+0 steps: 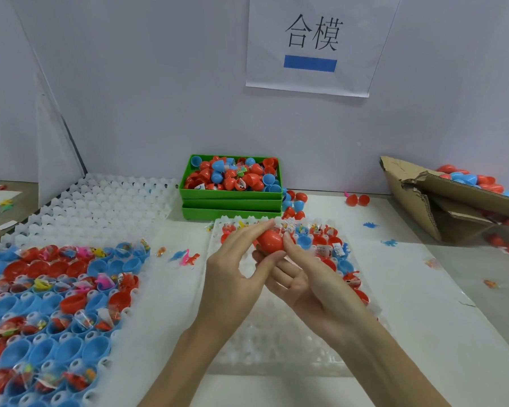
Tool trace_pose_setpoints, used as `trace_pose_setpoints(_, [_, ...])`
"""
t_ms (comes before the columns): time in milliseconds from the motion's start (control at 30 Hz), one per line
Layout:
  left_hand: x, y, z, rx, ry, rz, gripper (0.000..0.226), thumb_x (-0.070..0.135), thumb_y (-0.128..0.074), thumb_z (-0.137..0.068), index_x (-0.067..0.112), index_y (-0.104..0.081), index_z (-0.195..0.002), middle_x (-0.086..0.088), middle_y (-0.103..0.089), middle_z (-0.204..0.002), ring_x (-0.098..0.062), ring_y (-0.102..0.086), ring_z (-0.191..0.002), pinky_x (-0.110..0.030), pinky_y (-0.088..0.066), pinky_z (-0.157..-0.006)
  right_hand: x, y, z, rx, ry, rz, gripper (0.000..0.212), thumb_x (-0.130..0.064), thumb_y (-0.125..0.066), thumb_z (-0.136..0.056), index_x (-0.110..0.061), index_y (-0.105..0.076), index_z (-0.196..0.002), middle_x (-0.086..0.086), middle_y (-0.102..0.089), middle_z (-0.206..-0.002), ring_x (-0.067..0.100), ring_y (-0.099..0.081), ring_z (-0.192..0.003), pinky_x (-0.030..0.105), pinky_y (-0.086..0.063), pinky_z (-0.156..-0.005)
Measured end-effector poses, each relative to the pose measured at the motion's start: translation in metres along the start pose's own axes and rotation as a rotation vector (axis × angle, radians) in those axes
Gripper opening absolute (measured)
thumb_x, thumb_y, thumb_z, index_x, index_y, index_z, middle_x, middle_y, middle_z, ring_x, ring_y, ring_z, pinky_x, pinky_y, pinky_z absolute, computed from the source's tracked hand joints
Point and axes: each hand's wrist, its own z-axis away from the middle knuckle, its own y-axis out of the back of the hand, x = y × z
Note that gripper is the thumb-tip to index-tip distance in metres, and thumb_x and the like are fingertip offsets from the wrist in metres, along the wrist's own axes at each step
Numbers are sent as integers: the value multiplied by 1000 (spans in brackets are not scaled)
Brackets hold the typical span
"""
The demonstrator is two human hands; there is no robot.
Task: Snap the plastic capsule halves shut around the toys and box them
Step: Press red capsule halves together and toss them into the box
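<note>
Both forearms reach in from the bottom edge, and the hands meet over the white moulded tray (pixel 276 342) in the middle of the counter (pixel 417 289). Between them sits a red capsule (pixel 270 241), smooth, glossy and egg-shaped. The left hand (pixel 235 268) lies along its left side with fingers nearly straight and pressing; the right hand (pixel 300 277) cups it from below, thumb curled against its right side. I judge this to be the closing squeeze, the halves being pushed together; whether the seam has clicked home cannot be told, since the fingers hide it.

Next, by my reading, comes a firm inward press until the rims lock, then a carry to the cardboard box (pixel 441 201) at the right, torn and corrugated, where closed red and blue capsules already lie.

Beyond the hands, the tray's far cups hold open halves with bagged toys (pixel 322 250) in crinkly clear film. A green plastic bin (pixel 231 195) behind holds loose shells. At left, another dimpled tray (pixel 56 304) carries rows of blue and red cups, many filled.
</note>
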Motion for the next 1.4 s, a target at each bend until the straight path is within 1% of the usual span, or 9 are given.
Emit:
trace_pose_setpoints(133, [3, -1, -1, -7, 45, 37, 45, 32, -67, -93, 26, -63, -138, 17, -65, -132, 5, -54, -130, -7, -42, -103, 0, 1, 0, -120, -30, -96, 51, -22, -72, -98, -1, -55, -141, 25, -63, -138, 37, -62, -129, 44, -52, -106])
trace_pose_setpoints(300, [7, 2, -3, -33, 91, 156, 42, 38, -59, -100, 34, -61, -141, 30, -59, -139, 7, -47, -137, -2, -35, -102, -2, -4, -2, -191, 57, -18, 47, -25, -80, -90, -1, -70, -128, 20, -65, -138, 33, -63, -129, 38, -57, -100])
trace_pose_setpoints(400, [8, 1, -5, -86, 89, 217, 41, 37, -53, -105, 41, -54, -146, 30, -52, -148, 2, -41, -144, -14, -41, -110, -3, -8, -1, -171, 144, 59, 54, -32, -86, -80, -5, -72, -125, 15, -68, -134, 29, -65, -127, 35, -57, -98])
trace_pose_setpoints(567, [13, 4, -4, -198, 131, 587, 42, 39, -44, -110, 33, -54, -150, 11, -42, -163, -17, -34, -154, -50, -31, -122, -2, -10, 3, 29, 547, 636, 43, -45, -81, -77, -33, -76, -118, -11, -76, -118, 14, -71, -114, 24, -57, -95])
trace_pose_setpoints(700, [15, 6, -5, -117, 317, 738, 46, 50, -46, -107, 25, -61, -143, -2, -64, -143, -27, -58, -137, -47, -47, -112, -1, -1, -3, 154, 1052, 1231, 46, -37, -81, -76, -24, -68, -118, -9, -69, -112, 3, -68, -97, 8, -50, -91])
trace_pose_setpoints(767, [13, 5, -5, -53, 360, 692, 45, 54, -57, -98, 24, -69, -129, -4, -71, -127, -30, -66, -125, -39, -57, -99, -2, 4, -6, 254, 1149, 1366, 53, -36, -83, -75, -9, -71, -119, 2, -69, -114, 5, -63, -99, 6, -48, -94])
trace_pose_setpoints(900, [10, 4, -7, -51, 376, 621, 27, 42, -74, -90, 27, -76, -112, 0, -77, -112, -22, -72, -114, -33, -59, -97, -2, 7, -6, 316, 1185, 1423, 51, -29, -84, -75, -3, -71, -117, 8, -74, -110, 8, -62, -100, -1, -42, -95])
trace_pose_setpoints(1233, [13, 5, -8, -5, 455, 708, 30, 38, -81, -83, 28, -83, -111, -3, -80, -111, -21, -73, -114, -30, -59, -98, -1, 3, -2, 325, 1201, 1399, 51, -25, -85, -74, 0, -70, -115, 7, -77, -104, 1, -63, -97, -4, -40, -93])
trace_pose_setpoints(1400, [12, 5, -8, -11, 474, 741, 37, 39, -83, -77, 25, -83, -112, -3, -80, -110, -17, -73, -113, -26, -58, -96, 0, 4, -4, 322, 1207, 1422, 52, -24, -85, -74, 1, -70, -118, 9, -77, -107, 8, -65, -98, 0, -40, -96])
